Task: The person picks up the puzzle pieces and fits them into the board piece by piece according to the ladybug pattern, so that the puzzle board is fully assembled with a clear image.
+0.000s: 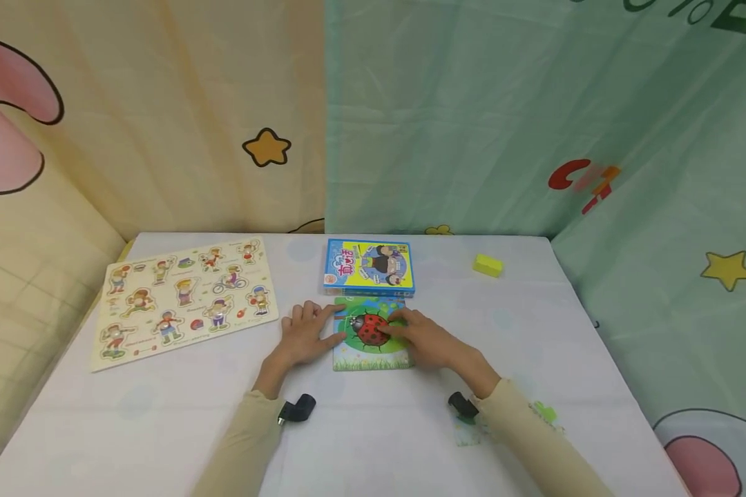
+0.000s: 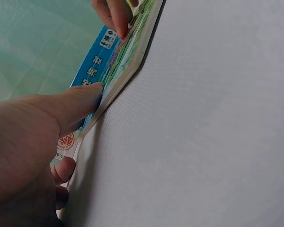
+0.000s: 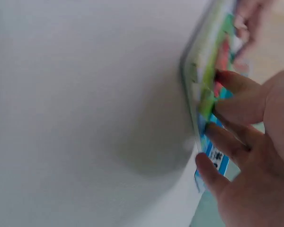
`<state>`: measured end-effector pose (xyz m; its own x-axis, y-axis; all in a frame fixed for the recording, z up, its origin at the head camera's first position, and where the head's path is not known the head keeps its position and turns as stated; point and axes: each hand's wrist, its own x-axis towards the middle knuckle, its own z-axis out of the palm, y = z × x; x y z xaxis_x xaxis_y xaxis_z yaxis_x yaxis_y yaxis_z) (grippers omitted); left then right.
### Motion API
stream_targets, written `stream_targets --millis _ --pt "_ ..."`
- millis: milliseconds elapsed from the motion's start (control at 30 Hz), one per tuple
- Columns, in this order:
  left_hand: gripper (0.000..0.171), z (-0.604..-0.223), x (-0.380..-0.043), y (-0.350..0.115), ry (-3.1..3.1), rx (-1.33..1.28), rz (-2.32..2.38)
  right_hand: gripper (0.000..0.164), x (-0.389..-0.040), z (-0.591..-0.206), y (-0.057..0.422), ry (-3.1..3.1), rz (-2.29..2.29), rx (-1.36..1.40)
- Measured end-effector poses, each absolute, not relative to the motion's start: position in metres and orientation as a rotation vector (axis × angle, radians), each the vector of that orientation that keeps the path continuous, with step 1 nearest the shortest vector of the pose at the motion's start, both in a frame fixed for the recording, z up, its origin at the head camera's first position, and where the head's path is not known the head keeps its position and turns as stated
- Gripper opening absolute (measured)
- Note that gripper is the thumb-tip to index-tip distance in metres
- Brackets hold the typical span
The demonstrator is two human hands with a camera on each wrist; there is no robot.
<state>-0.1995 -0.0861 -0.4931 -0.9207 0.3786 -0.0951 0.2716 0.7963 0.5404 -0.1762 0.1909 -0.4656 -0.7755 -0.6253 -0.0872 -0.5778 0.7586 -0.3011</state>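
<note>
A square ladybug jigsaw puzzle [image 1: 348,360] in a thick frame lies flat in front of me, a red ladybug on green at its middle. My left hand [image 1: 303,333] rests at its left side, fingers spread, with thumb and index finger on the edge. In the left wrist view the left thumb [image 2: 87,97] presses on the frame's rim. From the other side my right hand [image 1: 432,339] touches the puzzle, thumb and index finger on the ladybug's right half. The right wrist view shows its fingers [image 3: 227,139] lightly bent over the puzzle's surface, little finger at the rim.
A blue and yellow card box [image 1: 369,266] lies just behind the puzzle. At the left is a wooden board with pictures of children [image 1: 199,310]. A yellow-green block [image 1: 488,265] sits at back right. Loose puzzle pieces [image 1: 468,435] lie by my right sleeve, partly hidden.
</note>
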Motion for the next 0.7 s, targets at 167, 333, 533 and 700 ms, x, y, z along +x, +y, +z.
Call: stream_targets --millis 167,333,533,700 --pt "0.06 -0.496 -0.201 -0.087 2.795 0.515 0.773 0.045 -0.173 -0.462 0.21 2.709 -0.766 -0.85" --pt "0.061 -0.498 -0.2 -0.087 2.799 0.515 0.776 0.043 -0.136 -0.455 0.23 2.726 -0.849 -0.696" --pt "0.06 -0.498 -0.198 -0.087 2.79 0.511 0.791 0.046 -0.083 -0.46 0.254 2.694 -0.821 -0.579" --pt "0.06 -0.498 -0.2 -0.087 2.795 0.513 0.795 0.055 -0.049 -0.466 0.268 2.756 -0.712 -0.568"
